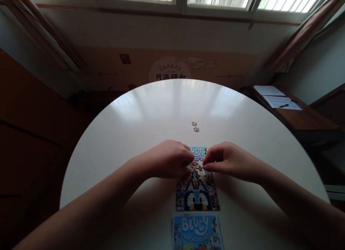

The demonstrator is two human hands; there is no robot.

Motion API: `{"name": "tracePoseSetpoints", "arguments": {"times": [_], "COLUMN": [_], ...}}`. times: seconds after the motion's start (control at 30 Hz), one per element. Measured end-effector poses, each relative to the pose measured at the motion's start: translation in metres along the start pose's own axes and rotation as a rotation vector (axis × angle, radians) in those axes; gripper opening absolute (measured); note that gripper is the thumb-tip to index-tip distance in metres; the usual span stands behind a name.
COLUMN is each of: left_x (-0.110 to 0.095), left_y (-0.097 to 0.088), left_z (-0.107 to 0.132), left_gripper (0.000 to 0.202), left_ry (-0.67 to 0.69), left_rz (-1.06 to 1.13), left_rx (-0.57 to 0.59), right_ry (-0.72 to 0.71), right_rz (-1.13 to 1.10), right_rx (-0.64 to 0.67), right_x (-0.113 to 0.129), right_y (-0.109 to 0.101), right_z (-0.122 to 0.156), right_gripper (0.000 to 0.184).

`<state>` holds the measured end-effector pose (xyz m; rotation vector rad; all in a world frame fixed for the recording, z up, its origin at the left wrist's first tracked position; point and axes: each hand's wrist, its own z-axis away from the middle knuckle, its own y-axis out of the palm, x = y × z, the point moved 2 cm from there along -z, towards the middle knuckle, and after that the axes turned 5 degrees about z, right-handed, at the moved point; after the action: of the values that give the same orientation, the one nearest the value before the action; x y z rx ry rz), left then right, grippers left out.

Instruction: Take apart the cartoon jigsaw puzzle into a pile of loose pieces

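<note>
A small, colourful jigsaw puzzle (198, 192) lies flat on the round white table (151, 113), right in front of me. My left hand (168, 158) rests curled over the puzzle's upper left edge. Its fingers are bent and pressed down on the pieces there. My right hand (229, 160) is pinched at the puzzle's upper right, thumb and fingers together on a puzzle piece (200, 167) near a gap in the picture. Two loose pieces (195, 126) lie farther out on the table, beyond both hands.
A blue Bluey picture card (197, 232) lies at the table's near edge below the puzzle. A low wooden desk (296, 115) with papers and a pen stands at the right. A cardboard box (167, 70) sits under the window behind the table.
</note>
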<state>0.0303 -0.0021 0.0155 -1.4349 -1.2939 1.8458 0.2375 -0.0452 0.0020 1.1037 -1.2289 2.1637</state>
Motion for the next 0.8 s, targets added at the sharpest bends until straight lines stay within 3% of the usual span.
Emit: {"name": "tracePoseSetpoints", "arguments": {"times": [0.43,0.8], "left_x": [0.003,0.005], "left_y": [0.001,0.002], "left_z": [0.001,0.001], "left_gripper": [0.004,0.023], "left_ry": [-0.005,0.015], "left_rz": [0.046,0.085], "left_rx": [-0.004,-0.007], "right_ry": [-0.018,-0.082], "right_rz": [0.131,0.334], "right_rx": [-0.058,-0.124], "right_x": [0.001,0.008], "right_y": [0.007,0.012], "right_z": [0.0,0.002], "right_gripper": [0.01,0.012]}}
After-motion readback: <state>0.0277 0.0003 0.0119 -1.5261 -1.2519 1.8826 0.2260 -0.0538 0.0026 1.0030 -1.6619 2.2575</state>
